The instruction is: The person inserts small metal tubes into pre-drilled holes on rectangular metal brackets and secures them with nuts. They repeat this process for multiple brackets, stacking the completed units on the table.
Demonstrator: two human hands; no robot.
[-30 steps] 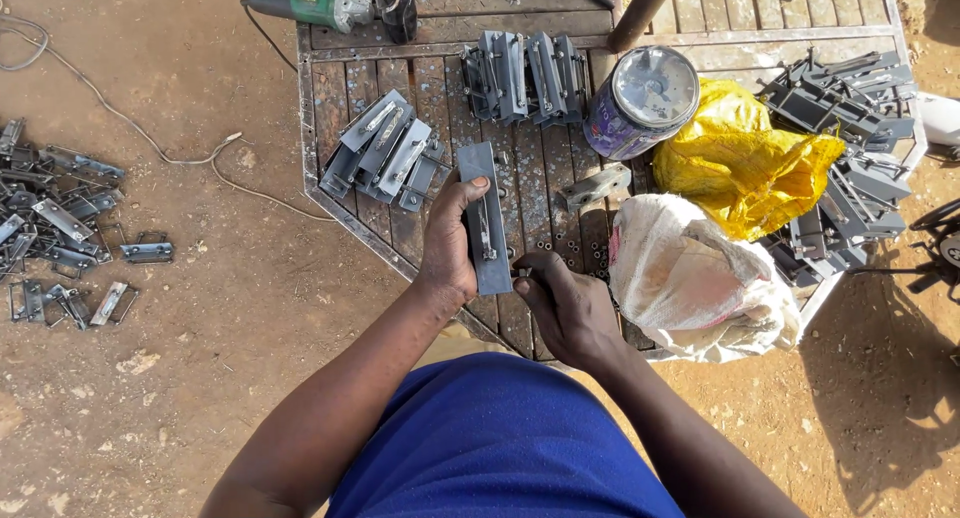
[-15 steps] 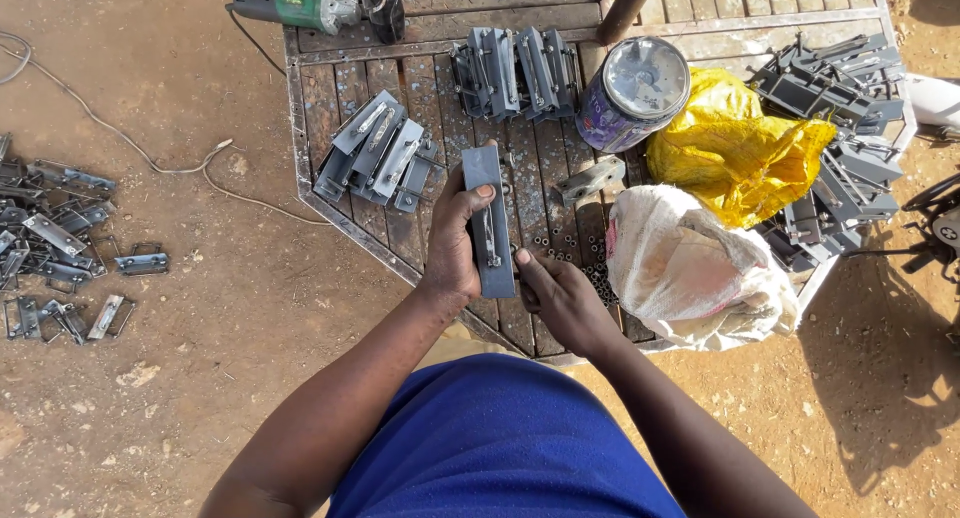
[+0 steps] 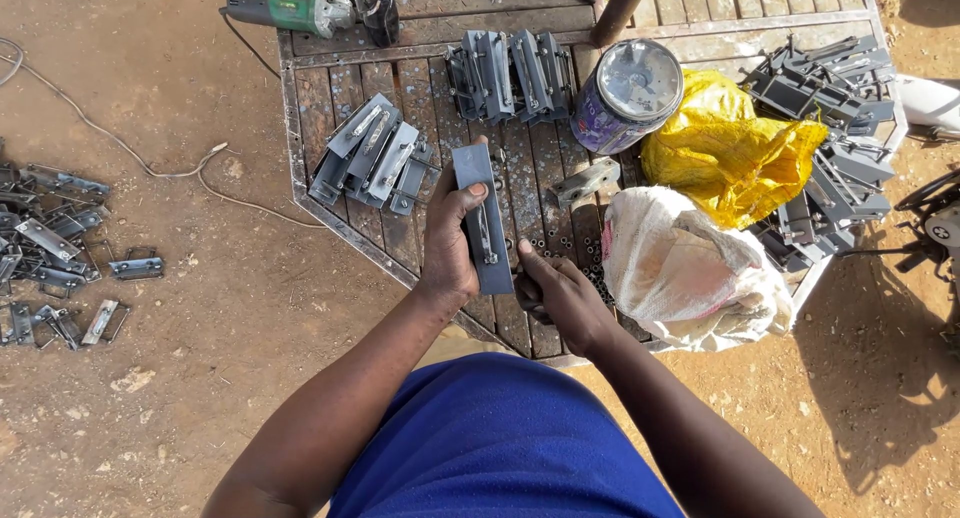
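My left hand (image 3: pixel 447 246) grips a long grey metal latch plate (image 3: pixel 481 216) by its left edge and holds it upright over the wooden slatted table (image 3: pixel 330 118). My right hand (image 3: pixel 560 296) is closed at the plate's lower right corner, fingers curled on something small that I cannot make out. Small dark nuts (image 3: pixel 560 246) lie scattered on the slats just right of the plate. A loose metal bracket (image 3: pixel 583 181) rests beyond them.
On the table lie two stacks of grey latch parts (image 3: pixel 372 153) (image 3: pixel 510 73), a paint tin (image 3: pixel 628 93), a yellow bag (image 3: pixel 730 153), a white sack (image 3: pixel 685 273), more dark metal parts (image 3: pixel 830 128) and a green angle grinder (image 3: pixel 295 10). More latch parts (image 3: pixel 50 243) lie on the dirt at left.
My right hand has shifted slightly up toward the plate's lower corner. My left hand still holds the plate in the same place.
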